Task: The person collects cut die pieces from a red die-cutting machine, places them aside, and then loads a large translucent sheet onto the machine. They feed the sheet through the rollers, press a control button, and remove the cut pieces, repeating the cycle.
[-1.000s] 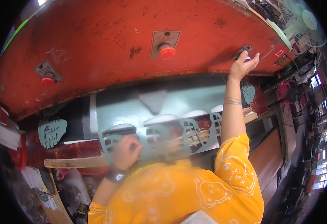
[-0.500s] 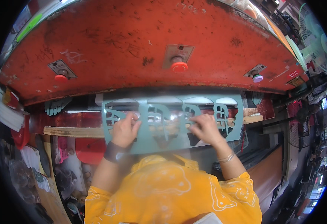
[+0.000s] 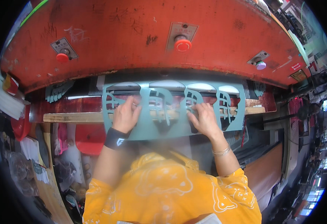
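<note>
Head view: left hand (image 3: 125, 115) and right hand (image 3: 204, 120) lie flat, fingers spread, pressing the teal cut-out sheet (image 3: 148, 127) below the red press (image 3: 152, 41).

A big red press (image 3: 141, 41) fills the upper part of the view. On its front sit three push buttons: a red button (image 3: 62, 57) to the left, a larger red button (image 3: 182, 45) in the middle, and a pale button (image 3: 261, 65) to the right. Just below the press's lower edge lies a teal cut-out sheet (image 3: 172, 110), with arched openings along its top. The left hand (image 3: 125, 116) presses flat on the sheet's left part, a black wristband (image 3: 115, 139) on the wrist. The right hand (image 3: 205, 120) rests spread on the sheet right of its middle. A wooden strip (image 3: 72, 117) runs under the sheet, below the press.
</note>
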`<state>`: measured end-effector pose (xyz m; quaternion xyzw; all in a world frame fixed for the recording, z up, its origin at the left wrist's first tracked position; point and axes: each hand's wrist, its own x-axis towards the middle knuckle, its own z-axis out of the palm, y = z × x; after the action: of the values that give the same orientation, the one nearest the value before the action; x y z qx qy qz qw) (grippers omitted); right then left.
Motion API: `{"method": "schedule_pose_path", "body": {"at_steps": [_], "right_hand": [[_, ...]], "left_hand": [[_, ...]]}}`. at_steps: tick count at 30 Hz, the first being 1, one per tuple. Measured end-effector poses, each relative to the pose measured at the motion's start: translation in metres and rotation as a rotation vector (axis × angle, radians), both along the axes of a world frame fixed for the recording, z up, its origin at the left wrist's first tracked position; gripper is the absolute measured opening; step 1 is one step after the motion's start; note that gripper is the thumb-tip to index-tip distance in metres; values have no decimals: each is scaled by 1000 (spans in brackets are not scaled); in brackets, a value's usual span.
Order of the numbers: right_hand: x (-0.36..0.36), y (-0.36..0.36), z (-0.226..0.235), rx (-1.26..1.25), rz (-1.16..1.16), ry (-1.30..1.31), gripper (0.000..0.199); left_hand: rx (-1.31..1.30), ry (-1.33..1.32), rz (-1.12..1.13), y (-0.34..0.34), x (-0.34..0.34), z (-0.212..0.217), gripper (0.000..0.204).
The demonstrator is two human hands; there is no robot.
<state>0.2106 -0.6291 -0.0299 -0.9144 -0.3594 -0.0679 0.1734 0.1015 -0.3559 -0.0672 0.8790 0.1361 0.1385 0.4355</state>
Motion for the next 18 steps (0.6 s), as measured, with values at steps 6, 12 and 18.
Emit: {"method": "schedule_pose_path", "body": {"at_steps": [6,12,18], "right_hand": [[21,0,35,-194,93,343,31],[106,31,86,-95,-117,624,31],[123,159,23,21,-28,102,72]], "left_hand": [[52,45,-17,0,5,9,17],[100,334,-336,22,27,48,21],[-317,-290,-17,30,141,45,57]]}}
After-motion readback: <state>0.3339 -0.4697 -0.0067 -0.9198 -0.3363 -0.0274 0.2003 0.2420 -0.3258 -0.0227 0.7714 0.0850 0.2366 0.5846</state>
